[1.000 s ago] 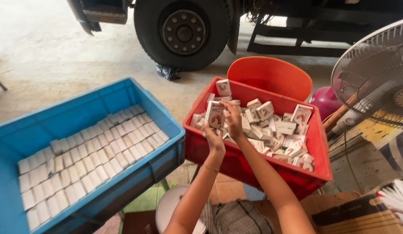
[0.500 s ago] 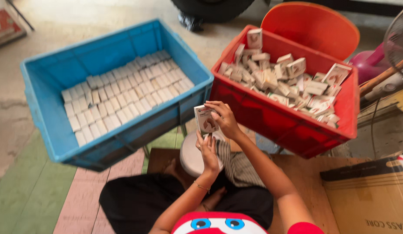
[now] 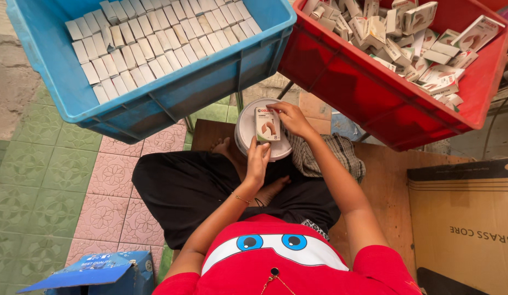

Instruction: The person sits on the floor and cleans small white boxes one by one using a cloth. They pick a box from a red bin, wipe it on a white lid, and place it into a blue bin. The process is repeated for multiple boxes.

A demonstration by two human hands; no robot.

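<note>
Held upright between both hands, over a round white plastic lid or bowl [image 3: 248,139] in front of the lap: one small carton [image 3: 267,124], a flat rectangular box of smooth white card with a red-and-brown printed face. Left hand [image 3: 258,159] below it, fingers extended and closed against the carton's bottom edge, a thin bracelet at the wrist. Right hand [image 3: 290,117] at the carton's upper right corner, fingers curled and pinching that edge.

Above left, a deep blue crate [image 3: 172,95] of hard moulded plastic with a ribbed rim and straight walls, its floor tiled with tight, even rows of packed boxes [image 3: 155,38] lying on edge, plain white sides up. Above right, a red crate [image 3: 363,90] of the same stiff plastic, tilted on its stand, heaped with loose boxes [image 3: 418,38] at every angle, glossy printed faces showing here and there.

Beneath the hands, black cloth trousers [image 3: 188,191] over crossed legs, a bare foot just beside the white lid, and a crumpled checked cloth [image 3: 330,155] of woven fabric against the right forearm. Bare wooden board [image 3: 385,186] under the right side. Right edge: a brown corrugated cardboard carton [image 3: 467,218] with black tape. Left: patterned floor tiles [image 3: 52,180], green and pink, matt and embossed. Bottom left corner: a blue printed cardboard box [image 3: 95,273] with an open flap
</note>
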